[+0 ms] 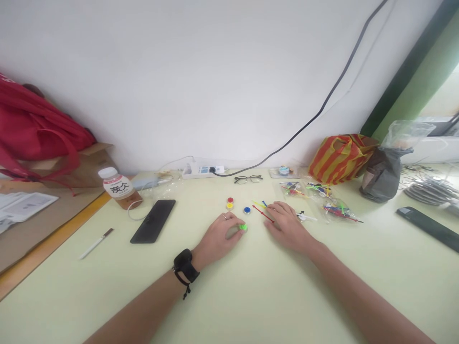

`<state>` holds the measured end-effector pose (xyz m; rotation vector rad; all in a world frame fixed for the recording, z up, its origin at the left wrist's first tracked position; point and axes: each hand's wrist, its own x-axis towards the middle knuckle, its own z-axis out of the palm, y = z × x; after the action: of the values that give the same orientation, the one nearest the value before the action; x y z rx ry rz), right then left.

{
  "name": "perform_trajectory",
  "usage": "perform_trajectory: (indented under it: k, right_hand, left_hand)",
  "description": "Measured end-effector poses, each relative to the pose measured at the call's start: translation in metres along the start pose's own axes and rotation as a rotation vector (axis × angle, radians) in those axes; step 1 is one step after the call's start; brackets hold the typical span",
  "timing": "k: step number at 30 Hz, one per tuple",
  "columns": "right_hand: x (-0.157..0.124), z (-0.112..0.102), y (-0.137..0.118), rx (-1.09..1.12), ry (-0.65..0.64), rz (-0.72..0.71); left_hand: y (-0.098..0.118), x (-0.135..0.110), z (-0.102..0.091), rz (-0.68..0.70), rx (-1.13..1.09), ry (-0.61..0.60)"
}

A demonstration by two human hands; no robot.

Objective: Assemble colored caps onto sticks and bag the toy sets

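My left hand (221,235) rests on the pale table (251,296), its fingers curled round a small green round piece (243,228). A black watch sits on that wrist. My right hand (285,223) lies just to the right, fingers bent over a thin red stick (261,213) that pokes out to the left. A yellow stick (258,204) lies just beyond it. A blue round piece (246,210) and a red piece stacked by a yellow one (230,203) sit a little farther back between the hands.
Clear bags of coloured sticks (335,209) lie right of my right hand. A black phone (153,220), a bottle (119,188), a white pen (96,243), glasses (247,179), a power strip (202,170), a striped bag (340,156) and a red bag (36,129) surround the area.
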<state>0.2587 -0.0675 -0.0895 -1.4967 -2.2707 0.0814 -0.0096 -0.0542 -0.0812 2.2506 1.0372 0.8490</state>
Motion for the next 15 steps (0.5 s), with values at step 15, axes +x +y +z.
perform_trajectory:
  k: [15]
  right_hand:
    - [0.002,-0.014,-0.038,1.045,-0.028,0.280]
  left_hand:
    - [0.017,-0.004,-0.007,0.046,-0.019,0.097]
